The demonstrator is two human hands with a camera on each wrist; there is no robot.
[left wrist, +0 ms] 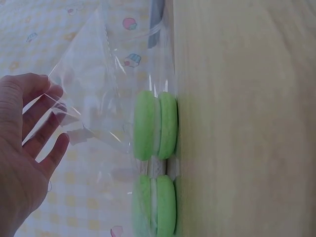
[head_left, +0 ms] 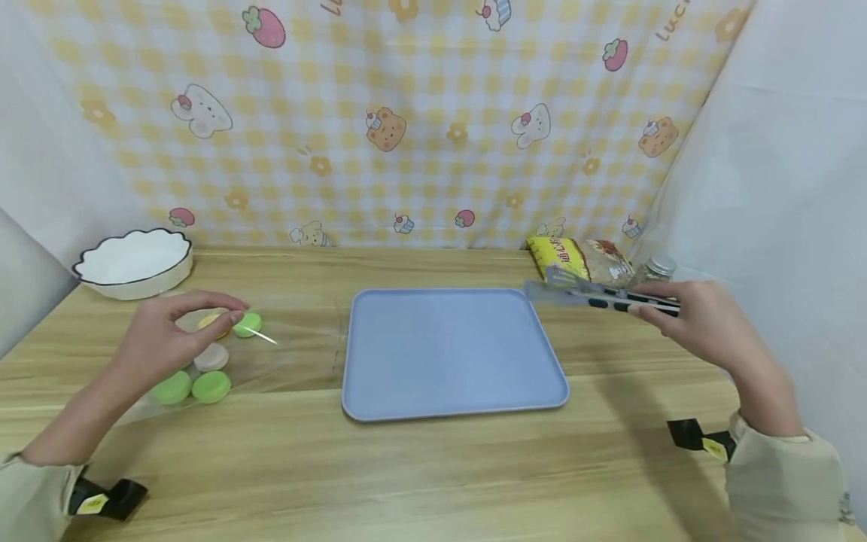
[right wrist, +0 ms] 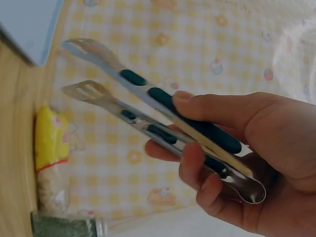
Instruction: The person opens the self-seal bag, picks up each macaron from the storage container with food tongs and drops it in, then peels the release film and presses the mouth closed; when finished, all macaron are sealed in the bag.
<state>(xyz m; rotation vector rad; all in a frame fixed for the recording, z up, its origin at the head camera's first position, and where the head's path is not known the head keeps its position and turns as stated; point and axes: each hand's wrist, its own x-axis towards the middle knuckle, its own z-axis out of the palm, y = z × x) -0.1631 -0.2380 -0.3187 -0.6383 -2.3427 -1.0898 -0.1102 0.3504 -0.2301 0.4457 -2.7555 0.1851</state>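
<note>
My left hand (head_left: pixel 165 331) pinches the edge of a clear plastic bag (left wrist: pixel 89 64) between thumb and forefinger, lifting it into a peak. Inside or under that film lie several macarons: green ones (left wrist: pixel 155 126), a pale one (head_left: pixel 211 357) and a yellow one (head_left: pixel 213 324) partly hidden by the fingers. At the right, my right hand (head_left: pixel 704 320) grips metal tongs (right wrist: pixel 133 103) with dark green grips. Their tips are a little apart with nothing between them, raised near the right rim of a light blue tray (head_left: pixel 454 354).
A white scalloped dish (head_left: pixel 135 260) stands at the back left. At the back right lie a yellow-topped food packet (head_left: pixel 576 260) and a small jar with a silver lid (head_left: pixel 657 269). A checked curtain (head_left: pixel 420 181) hangs behind the wooden table (head_left: pixel 433 474).
</note>
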